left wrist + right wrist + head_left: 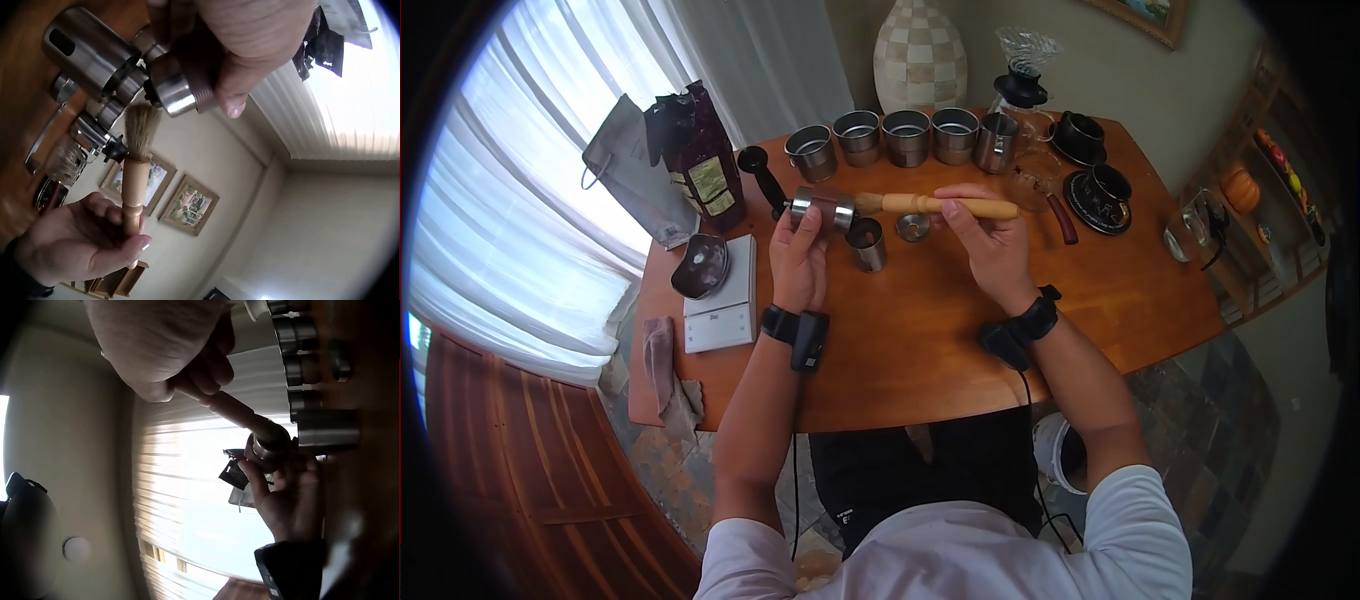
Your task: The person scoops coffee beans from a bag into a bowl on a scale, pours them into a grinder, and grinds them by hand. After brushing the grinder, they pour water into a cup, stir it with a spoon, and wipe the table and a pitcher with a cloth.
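Note:
My left hand (802, 268) grips the body of a manual coffee grinder (834, 212), a steel cylinder with a brown band, tipped on its side. Its crank with a black knob (762, 176) sticks out at the left. In my right hand (998, 248) is a wooden-handled brush (940, 205), pinched between thumb and fingers. The brush's pale bristles (142, 128) are right at the grinder's open end in the left wrist view. Below stands a steel grinder cup (90, 53) with an oval window, and beside it lies a small round metal piece (913, 227).
Several steel canisters (906, 138) line the back, with a steel pitcher (996, 143) and glass dripper (1025, 85). Black cups (1110, 183) sit at the right. Left are a white scale (722, 325) with a dark dish (700, 267), coffee bags (700, 165) and a cloth (659, 365).

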A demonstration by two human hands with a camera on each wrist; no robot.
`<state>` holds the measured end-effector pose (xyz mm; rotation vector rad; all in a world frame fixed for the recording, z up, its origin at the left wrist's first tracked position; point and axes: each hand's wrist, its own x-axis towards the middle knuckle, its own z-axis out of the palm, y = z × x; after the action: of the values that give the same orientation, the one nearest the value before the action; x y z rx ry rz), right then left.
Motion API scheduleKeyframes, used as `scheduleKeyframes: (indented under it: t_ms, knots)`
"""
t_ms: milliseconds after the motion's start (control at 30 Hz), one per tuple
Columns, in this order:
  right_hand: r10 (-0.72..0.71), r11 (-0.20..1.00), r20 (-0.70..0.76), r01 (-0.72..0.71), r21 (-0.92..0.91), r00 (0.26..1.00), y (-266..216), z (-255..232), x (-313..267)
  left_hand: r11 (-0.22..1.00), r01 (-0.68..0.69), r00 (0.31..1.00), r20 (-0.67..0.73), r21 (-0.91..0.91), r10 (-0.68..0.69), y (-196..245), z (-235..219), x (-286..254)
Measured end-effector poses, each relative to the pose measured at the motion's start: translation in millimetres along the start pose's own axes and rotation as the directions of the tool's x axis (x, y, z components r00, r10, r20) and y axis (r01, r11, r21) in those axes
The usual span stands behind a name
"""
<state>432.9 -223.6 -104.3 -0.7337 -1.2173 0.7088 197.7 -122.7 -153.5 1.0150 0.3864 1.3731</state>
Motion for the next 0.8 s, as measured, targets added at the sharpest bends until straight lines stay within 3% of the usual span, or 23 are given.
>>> scheduleKeyframes:
  t_ms: [33,100,200,333,400,600,733,800]
  knots:
    - [0.001,1.000,0.000,-0.001,-0.002,1.000,0.9,-1.9,-0.1,1.000,0.002,1.000,0.000,-0.005,-0.002,-0.6,0.1,0.4]
    - [0.121,0.993,0.141,-0.120,-0.010,0.983,2.7,-6.2,-0.3,1.000,0.012,1.000,0.010,-0.015,-0.011,-1.8,-1.3,0.2]
    - [0.037,0.997,0.084,-0.043,0.065,0.996,1.7,-7.7,1.4,0.997,0.060,0.998,0.013,-0.057,-0.060,0.5,-1.9,-0.5]
    - [0.075,0.992,0.113,-0.085,0.089,0.991,-1.5,-3.4,1.2,0.985,0.112,0.993,0.057,-0.129,-0.105,3.7,0.6,-2.1]
    - [-0.005,0.996,0.002,0.005,0.090,1.000,3.7,-4.7,4.6,0.983,0.119,0.991,0.071,-0.143,-0.109,2.7,-2.6,-1.9]
    - [0.063,0.990,0.102,-0.076,0.121,0.993,0.1,-3.8,1.0,0.980,0.114,0.992,0.077,-0.162,-0.102,6.1,-1.2,-1.0]
    - [0.069,0.996,0.073,-0.073,0.054,0.995,1.6,-7.1,1.6,0.973,0.106,0.992,0.087,-0.204,-0.089,7.4,-1.2,1.3]
    - [0.044,0.988,0.082,-0.055,0.144,0.996,-7.2,-0.2,1.1,0.969,0.117,0.991,0.083,-0.217,-0.101,3.6,-7.8,2.8]
